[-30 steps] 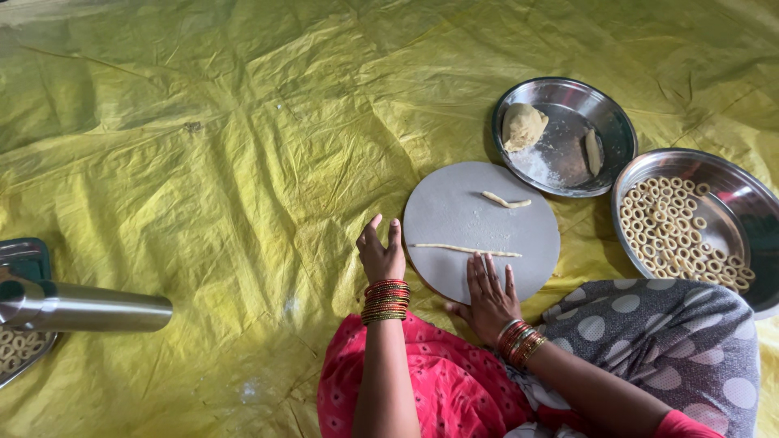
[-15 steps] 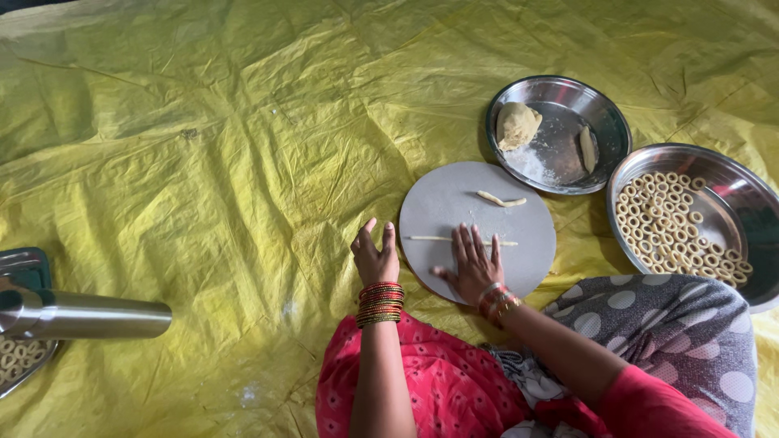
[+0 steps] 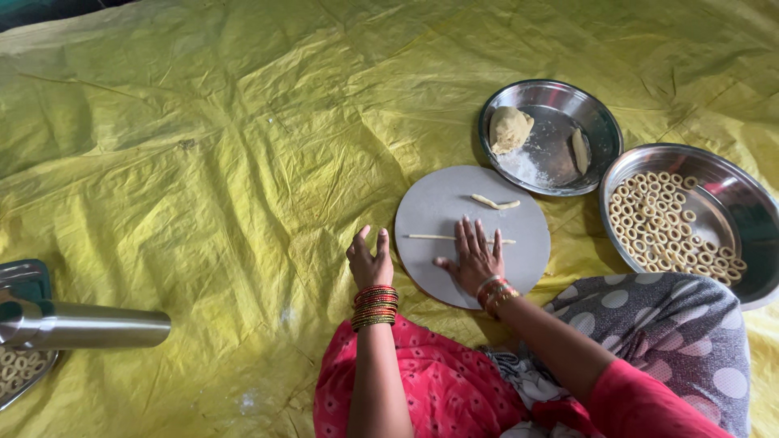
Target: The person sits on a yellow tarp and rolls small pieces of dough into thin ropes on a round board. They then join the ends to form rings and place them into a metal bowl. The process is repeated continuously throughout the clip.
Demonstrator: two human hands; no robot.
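Note:
My right hand (image 3: 473,255) lies flat, fingers spread, on a thin rope of dough (image 3: 430,238) that stretches across a round grey board (image 3: 438,203). A short curved dough piece (image 3: 495,202) rests farther back on the board. My left hand (image 3: 369,259) rests on the yellow sheet (image 3: 203,162) just left of the board's edge, holding nothing, fingers loosely together. Both wrists wear red and gold bangles.
A steel plate (image 3: 560,162) behind the board holds a dough lump (image 3: 510,128), flour and a small dough piece. A steel bowl (image 3: 734,203) at right holds several small dough rings. At far left lie a steel cylinder (image 3: 81,326) and a tray (image 3: 24,280) with more rings.
My right hand slid forward from the board's near edge onto the dough rope, which looks longer and thinner. My left hand stayed beside the board.

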